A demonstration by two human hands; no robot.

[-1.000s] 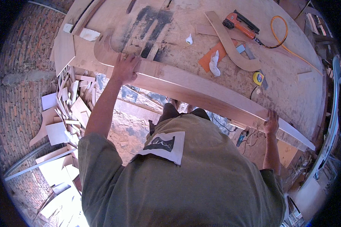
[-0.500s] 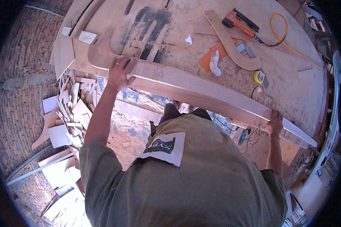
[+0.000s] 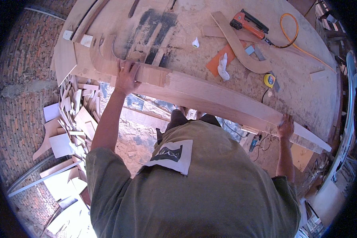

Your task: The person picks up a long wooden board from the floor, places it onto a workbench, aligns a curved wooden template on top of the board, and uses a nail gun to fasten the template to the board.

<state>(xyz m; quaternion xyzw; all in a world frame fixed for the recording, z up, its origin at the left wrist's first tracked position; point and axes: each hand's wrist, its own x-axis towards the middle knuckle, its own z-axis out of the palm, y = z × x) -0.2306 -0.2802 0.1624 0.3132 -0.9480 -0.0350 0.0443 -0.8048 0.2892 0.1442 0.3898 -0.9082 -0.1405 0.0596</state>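
Your left hand has shifted slightly leftward and nearer you since a second ago, its fingers clasped over the upper edge of the long wooden beam. Your right hand grips the beam toward its other end, and the piece lies along the near edge of the worktable, a yellow tape measure just beyond.

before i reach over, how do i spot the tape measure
Find the large table; follow the long beam to the right hand. Beyond it, slightly left, sits the tape measure, its yellow case unlike the brown curved strip beside it.
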